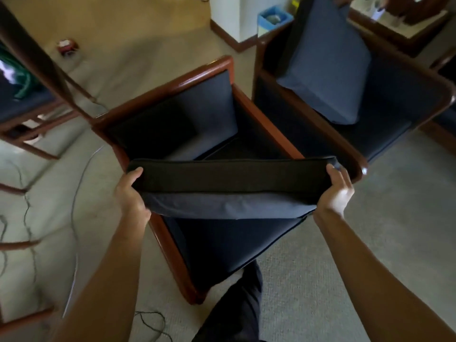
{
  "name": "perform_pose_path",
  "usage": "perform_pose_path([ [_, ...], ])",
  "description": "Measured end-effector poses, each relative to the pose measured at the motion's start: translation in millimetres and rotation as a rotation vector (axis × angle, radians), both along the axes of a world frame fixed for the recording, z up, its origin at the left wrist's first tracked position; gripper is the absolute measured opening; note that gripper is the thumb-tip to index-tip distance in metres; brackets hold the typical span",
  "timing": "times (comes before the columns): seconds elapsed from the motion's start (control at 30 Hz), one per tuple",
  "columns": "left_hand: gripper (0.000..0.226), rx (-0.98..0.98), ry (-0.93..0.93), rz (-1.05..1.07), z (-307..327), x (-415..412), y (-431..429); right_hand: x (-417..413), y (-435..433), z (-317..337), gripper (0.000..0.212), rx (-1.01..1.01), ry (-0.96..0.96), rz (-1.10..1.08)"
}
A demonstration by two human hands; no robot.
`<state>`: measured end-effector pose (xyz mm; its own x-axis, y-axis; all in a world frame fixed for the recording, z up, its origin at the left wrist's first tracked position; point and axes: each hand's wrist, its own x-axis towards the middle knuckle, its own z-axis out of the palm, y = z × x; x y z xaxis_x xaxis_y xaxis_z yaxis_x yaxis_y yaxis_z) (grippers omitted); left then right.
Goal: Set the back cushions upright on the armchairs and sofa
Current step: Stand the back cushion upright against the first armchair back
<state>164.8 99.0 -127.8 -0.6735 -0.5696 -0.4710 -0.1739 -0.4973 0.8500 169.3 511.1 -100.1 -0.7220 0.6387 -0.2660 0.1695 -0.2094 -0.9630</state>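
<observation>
A dark blue back cushion [229, 191] with a black edge band hangs lifted above the seat of the near wooden armchair [261, 114]. My left hand [132, 191] grips its left end and my right hand [338, 191] grips its right end. The cushion lies roughly level, black band facing up and toward me. The chair's back panel [197, 107] is bare. In the second armchair [441, 95] to the right, another blue back cushion [328, 67] leans tilted across the seat.
A wooden-framed seat [29, 119] with green cloth stands at the left. Cables [76, 193] trail over the carpet on the left and near my leg [237, 307]. A blue bin [272, 18] and a white pillar stand behind the chairs, with a side table [399, 28] at top right.
</observation>
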Motion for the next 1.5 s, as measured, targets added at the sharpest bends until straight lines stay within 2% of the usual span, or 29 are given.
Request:
perform_pose_path([
  [0.1,0.039,0.019,-0.016,0.061,-3.4,-12.9,-9.2,-53.4,-12.8,6.3,0.016,-0.001,0.019,0.096],
  [0.27,0.059,0.003,0.043,0.207,-28.1,-33.0,-30.2,-144.7,-41.8,14.1,0.019,0.033,0.009,0.226],
  [0.4,0.069,0.047,0.001,0.275,-41.1,-55.4,-47.2,-207.4,-71.3,13.0,0.034,0.018,-0.035,0.303],
  [0.6,0.074,0.069,-0.076,0.394,-62.5,-91.6,-73.8,-292.5,-117.9,0.0,0.041,0.023,-0.005,0.374],
  [0.73,0.063,0.016,-0.1,0.477,-53.0,-125.2,-84.2,-340.9,-143.3,-7.5,0.045,0.036,0.001,0.436],
  [0.83,0.036,-0.01,-0.121,0.56,-48.7,-147.8,-91.4,-377.2,-162.8,-11.5,0.043,0.06,-0.017,0.5],
  [1.03,0.01,-0.071,-0.157,0.65,-58.5,-196.0,-105.0,-419.6,-189.9,-42.9,0.052,0.064,-0.025,0.513],
  [1.1,0.011,-0.093,-0.185,0.656,-66.6,-203.5,-102.1,-424.7,-193.6,-60.1,0.048,0.142,-0.03,0.532],
  [1.27,0.005,-0.251,-0.231,0.593,-86.3,-222.4,-109.7,-435.0,-205.7,-97.5,0.021,0.441,-0.003,0.583],
  [1.37,0.02,-0.451,-0.351,0.517,-93.4,-231.4,-114.2,-434.1,-209.5,-114.5,0.019,0.679,0.087,0.587],
  [1.5,0.048,-0.664,-0.507,0.519,-98.8,-236.1,-106.4,-440.8,-211.6,-132.2,0.027,0.832,0.102,0.603],
])
